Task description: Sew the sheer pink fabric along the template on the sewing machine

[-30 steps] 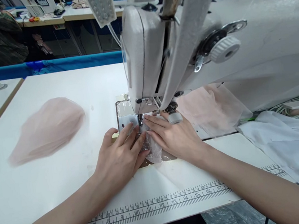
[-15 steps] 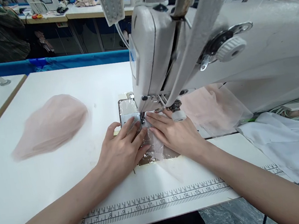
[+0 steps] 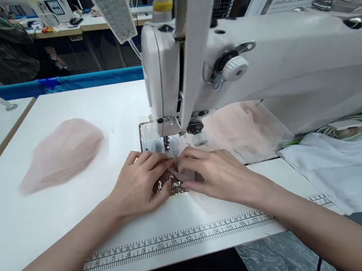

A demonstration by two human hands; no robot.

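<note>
A thin, sheer pale fabric piece (image 3: 186, 175) lies at the sewing machine's needle area, just in front of the presser foot (image 3: 166, 143). From the left, my left hand (image 3: 144, 181) has curled fingers at the fabric's edge, with its thumb lower and a little apart. My right hand (image 3: 217, 173) pinches the same fabric from the right, its fingertips bent in over it. Only a small gap separates the two hands. Beneath them is the shiny, film-covered needle plate (image 3: 149, 132), partly hidden by my fingers.
The white sewing machine head (image 3: 163, 76) stands over the work. A pink sheer piece (image 3: 63, 154) lies at left, and more pink fabric (image 3: 239, 126) under the machine arm. White cloth (image 3: 340, 168) sits at right. A printed ruler (image 3: 174, 242) follows the front edge.
Both hands have drawn back slightly from the presser foot toward me. Their fingers, flatter before, are now bent, and the sheer fabric is lifted between them. The view has shifted.
</note>
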